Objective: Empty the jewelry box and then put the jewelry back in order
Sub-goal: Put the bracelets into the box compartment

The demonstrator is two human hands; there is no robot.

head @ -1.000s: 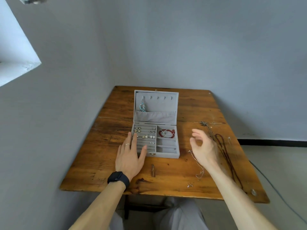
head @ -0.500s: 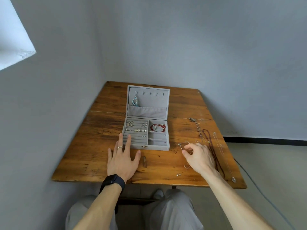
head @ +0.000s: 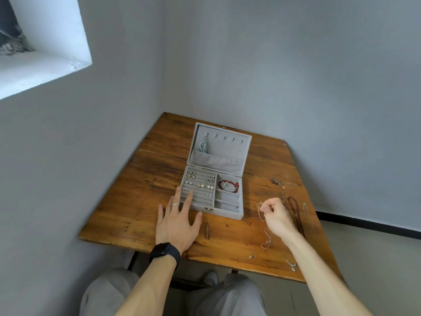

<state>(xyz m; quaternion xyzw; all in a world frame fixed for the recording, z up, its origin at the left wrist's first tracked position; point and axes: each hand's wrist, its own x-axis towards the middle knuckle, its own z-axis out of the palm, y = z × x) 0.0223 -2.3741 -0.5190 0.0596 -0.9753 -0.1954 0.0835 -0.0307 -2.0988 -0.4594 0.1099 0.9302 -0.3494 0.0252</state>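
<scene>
**Chain in my right pinch, box to its left**

My right hand (head: 276,218) is curled tight, thumb and forefinger pinching the top end of a thin silver chain (head: 267,241). The chain trails from the pinch back toward me across the table (head: 136,215), so its long axis runs roughly front to back. The open jewelry box (head: 227,213) sits just to the left of that hand, and the hooks (head: 224,139) in its lid lie farther away and to the left. That, I judge, is the way this chain has to travel. My left hand (head: 177,222) is nearer the box. It lies flat with fingers (head: 188,199) spread wide, tips resting on the box's near-left corner, holding nothing.
</scene>
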